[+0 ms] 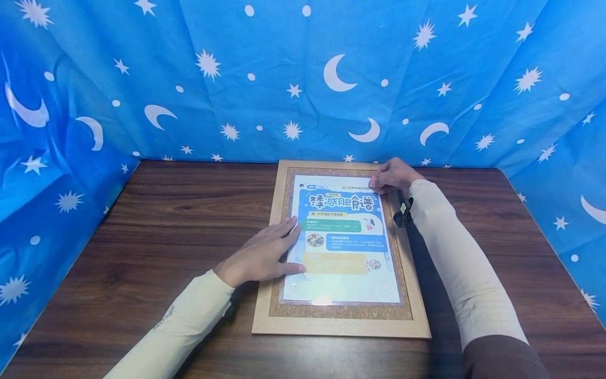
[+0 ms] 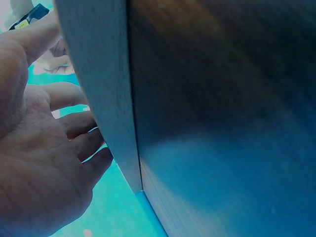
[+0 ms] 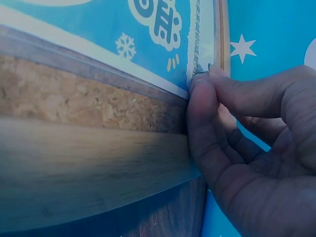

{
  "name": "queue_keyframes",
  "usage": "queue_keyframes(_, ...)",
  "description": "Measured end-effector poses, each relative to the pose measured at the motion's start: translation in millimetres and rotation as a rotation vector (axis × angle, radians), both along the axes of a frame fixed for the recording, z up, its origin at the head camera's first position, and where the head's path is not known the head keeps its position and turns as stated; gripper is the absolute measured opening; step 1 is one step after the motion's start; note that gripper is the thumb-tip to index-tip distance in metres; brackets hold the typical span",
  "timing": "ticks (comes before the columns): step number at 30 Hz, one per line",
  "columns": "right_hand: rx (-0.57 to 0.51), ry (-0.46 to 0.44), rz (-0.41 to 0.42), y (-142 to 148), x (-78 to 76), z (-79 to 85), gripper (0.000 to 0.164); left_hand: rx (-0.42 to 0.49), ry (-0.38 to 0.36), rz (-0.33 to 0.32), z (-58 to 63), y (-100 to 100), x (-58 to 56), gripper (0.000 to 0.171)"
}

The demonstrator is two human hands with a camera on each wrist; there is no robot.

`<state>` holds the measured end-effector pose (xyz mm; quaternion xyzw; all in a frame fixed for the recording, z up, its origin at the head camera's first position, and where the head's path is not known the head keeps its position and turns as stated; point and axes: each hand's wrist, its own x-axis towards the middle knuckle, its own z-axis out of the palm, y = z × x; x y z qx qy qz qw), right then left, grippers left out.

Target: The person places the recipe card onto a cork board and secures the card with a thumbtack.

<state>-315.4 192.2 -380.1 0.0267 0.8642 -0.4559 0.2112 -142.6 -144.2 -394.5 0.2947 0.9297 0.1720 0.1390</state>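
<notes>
A wood-framed cork board [image 1: 341, 326] lies on the table, with a laminated printed sheet [image 1: 341, 289] flat on its cork. At the sheet's top right corner, my right hand [image 1: 396, 175] pinches a small pin between thumb and finger. Only a thin, shiny bit of the pin [image 3: 203, 73] shows in the right wrist view; the fingertips hide the rest. My left hand [image 1: 265, 252] rests with spread, straight fingers across the board's left edge, fingertips on the sheet. From the left wrist, its palm [image 2: 39, 148] shows beside the wooden frame [image 2: 106, 89].
Dark wood-grain table [image 1: 165, 237] surrounds the board on both sides. A blue curtain [image 1: 284, 79] with white moons and stars hangs behind and at the sides. A black device [image 1: 403, 212] is strapped to the right wrist.
</notes>
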Motion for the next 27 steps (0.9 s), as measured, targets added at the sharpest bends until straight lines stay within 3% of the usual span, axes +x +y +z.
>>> queue_keyframes(27, -0.027, -0.036, -0.042, 1.7, 1.2, 2.3, 0.018, 0.000, -0.014, 0.011, -0.3, 0.1, -0.6, 0.089)
